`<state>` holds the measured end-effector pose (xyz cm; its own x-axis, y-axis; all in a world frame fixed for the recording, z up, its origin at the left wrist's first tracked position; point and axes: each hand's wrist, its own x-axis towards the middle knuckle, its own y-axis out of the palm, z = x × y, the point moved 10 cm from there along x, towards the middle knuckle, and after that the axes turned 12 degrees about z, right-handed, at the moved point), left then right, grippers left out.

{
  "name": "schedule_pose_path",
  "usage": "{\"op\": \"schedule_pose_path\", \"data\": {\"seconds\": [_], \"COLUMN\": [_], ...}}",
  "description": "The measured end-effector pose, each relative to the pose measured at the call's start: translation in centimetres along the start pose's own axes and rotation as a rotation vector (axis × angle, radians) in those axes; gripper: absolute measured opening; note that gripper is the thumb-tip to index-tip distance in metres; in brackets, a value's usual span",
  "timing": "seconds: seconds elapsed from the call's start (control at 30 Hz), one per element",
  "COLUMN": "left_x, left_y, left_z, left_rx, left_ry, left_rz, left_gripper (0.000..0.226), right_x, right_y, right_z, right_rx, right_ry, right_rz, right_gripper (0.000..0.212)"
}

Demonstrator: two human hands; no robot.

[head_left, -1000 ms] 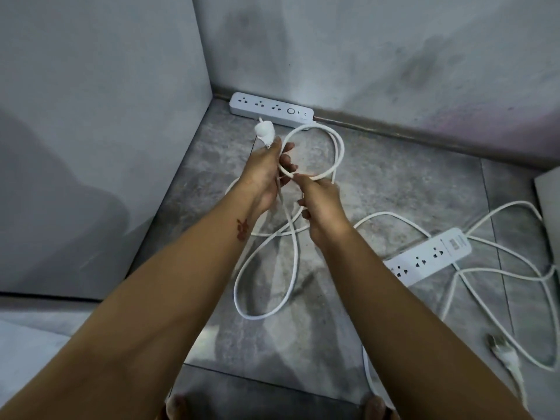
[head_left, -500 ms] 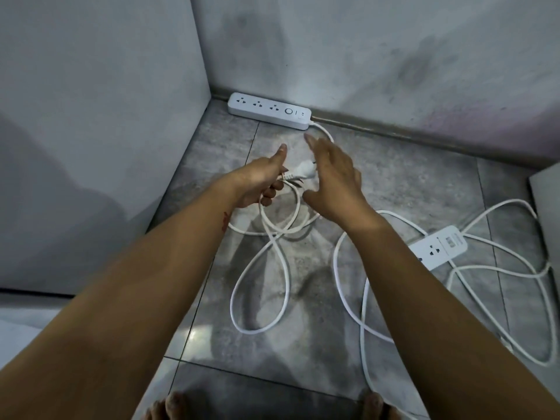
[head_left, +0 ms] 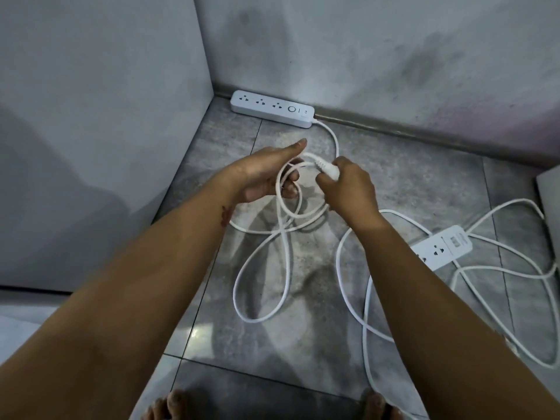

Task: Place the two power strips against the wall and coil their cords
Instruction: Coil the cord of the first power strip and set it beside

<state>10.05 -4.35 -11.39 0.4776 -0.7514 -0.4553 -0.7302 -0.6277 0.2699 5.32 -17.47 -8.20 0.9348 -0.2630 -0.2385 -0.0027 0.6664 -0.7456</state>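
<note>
A white power strip (head_left: pixel 272 108) lies flat against the far wall in the corner. Its white cord (head_left: pixel 260 268) runs from the strip's right end down into loose loops on the floor. My left hand (head_left: pixel 266 174) holds loops of this cord, thumb stretched out. My right hand (head_left: pixel 345 186) grips the cord's white plug (head_left: pixel 327 171) close to the left hand. A second white power strip (head_left: pixel 442 247) lies on the floor at the right, partly behind my right forearm, with its own cord (head_left: pixel 500 271) sprawled around it.
Grey walls meet in the corner at the far left. The floor is grey tile (head_left: pixel 394 183). A pale flat object's edge (head_left: pixel 550 195) shows at the right border. My bare toes (head_left: pixel 169 407) appear at the bottom edge.
The plug went from my left hand to my right hand, which was open half a second ago and now grips it. My left hand keeps the cord loops and has dropped lower.
</note>
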Motion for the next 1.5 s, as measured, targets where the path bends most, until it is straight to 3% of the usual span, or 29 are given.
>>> {"op": "schedule_pose_path", "data": {"seconds": [0.17,0.33,0.63,0.77,0.87,0.97,1.07,1.17,1.37,1.5], "left_x": [-0.3,0.0,0.0,0.3,0.3,0.2,0.0,-0.5,0.3,0.4], "left_y": [0.0,-1.3,-0.9,-0.4,0.1,0.1,0.5,1.0,1.1,0.3], "left_z": [1.9,1.8,0.2,0.3,0.2,0.1,1.2,2.2,1.3,1.2], "left_rx": [0.057,-0.182,-0.304,-0.213,-0.153,-0.181,-0.16,-0.155,-0.373,-0.278], "left_ry": [-0.095,-0.003,0.06,0.022,-0.005,0.013,-0.061,-0.111,0.057,0.043], "left_rz": [0.007,-0.161,-0.189,-0.119,-0.077,-0.066,0.011,0.068,-0.02,-0.08], "left_gripper": [0.033,0.013,0.019,0.023,0.017,0.012,0.027,0.028,0.02,0.022], "right_x": [-0.4,-0.6,-0.7,0.0,0.3,0.5,0.7,0.7,0.2,-0.1], "right_y": [-1.3,1.0,2.9,1.7,1.6,1.5,1.2,0.8,2.2,2.2], "right_z": [-3.0,-4.6,-3.1,-1.3,-0.3,-0.6,-1.5,-1.8,-2.7,-1.8], "right_rx": [0.341,0.539,0.443,0.281,0.402,0.526,0.584,0.595,0.741,0.761], "right_ry": [0.219,0.319,0.287,0.159,0.105,0.138,0.183,0.197,0.307,0.309], "right_rz": [-0.14,-0.023,0.233,0.185,0.193,0.201,0.162,0.141,0.177,0.275], "right_gripper": [0.022,0.024,0.004,0.022,0.016,0.024,0.023,0.024,0.025,0.015]}}
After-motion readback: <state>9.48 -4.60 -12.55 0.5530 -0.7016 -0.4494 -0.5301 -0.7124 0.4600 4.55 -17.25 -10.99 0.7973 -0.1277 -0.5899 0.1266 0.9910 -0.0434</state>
